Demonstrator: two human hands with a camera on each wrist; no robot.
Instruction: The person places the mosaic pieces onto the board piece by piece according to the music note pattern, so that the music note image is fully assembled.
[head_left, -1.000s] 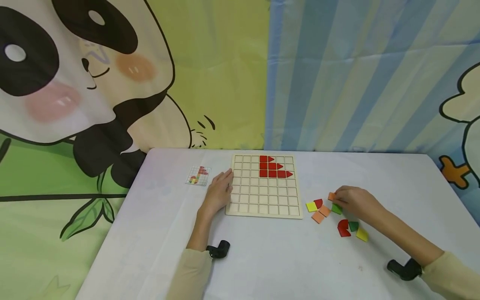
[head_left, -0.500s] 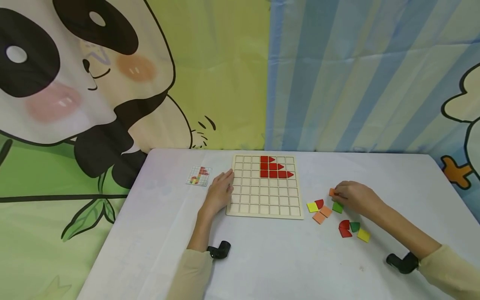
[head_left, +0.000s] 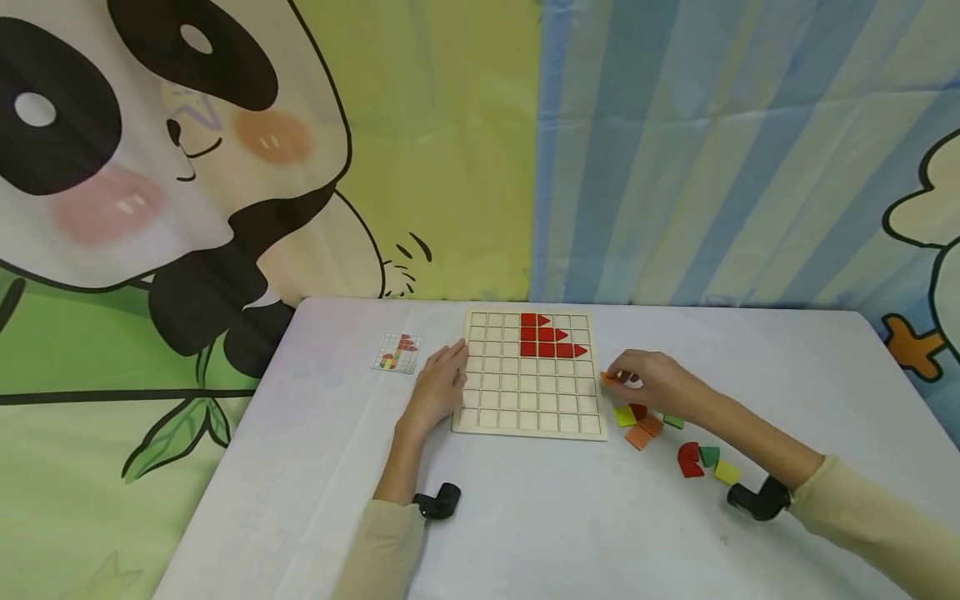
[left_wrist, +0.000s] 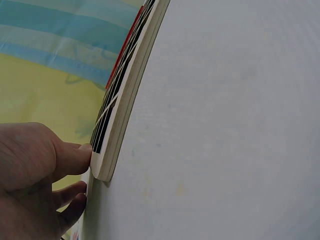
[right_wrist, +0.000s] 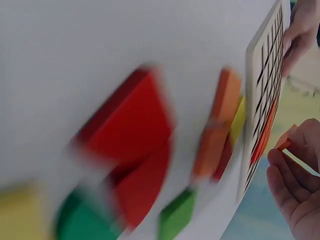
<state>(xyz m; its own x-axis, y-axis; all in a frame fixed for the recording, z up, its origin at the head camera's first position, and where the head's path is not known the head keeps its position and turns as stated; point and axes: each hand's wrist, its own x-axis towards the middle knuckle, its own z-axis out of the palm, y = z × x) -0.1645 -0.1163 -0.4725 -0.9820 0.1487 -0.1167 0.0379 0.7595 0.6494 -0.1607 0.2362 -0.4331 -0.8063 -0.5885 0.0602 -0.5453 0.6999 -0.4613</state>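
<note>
A panda-printed backdrop (head_left: 457,150) hangs behind a white table (head_left: 570,525)

Ahead of you hangs a printed backdrop (head_left: 465,183), just behind the far edge of the white surface (head_left: 570,525). To your left it shows a large panda (head_left: 172,183) with pink and orange cheeks; below it, a green leaf (head_left: 161,437) under a dark line (head_left: 112,397). You see a yellow-green panel (head_left: 435,108) mid-field, then blue stripes (head_left: 712,150). At your right edge: a pale, black-outlined figure (head_left: 937,192), cut off by the frame, and an orange shape (head_left: 911,346).
</note>
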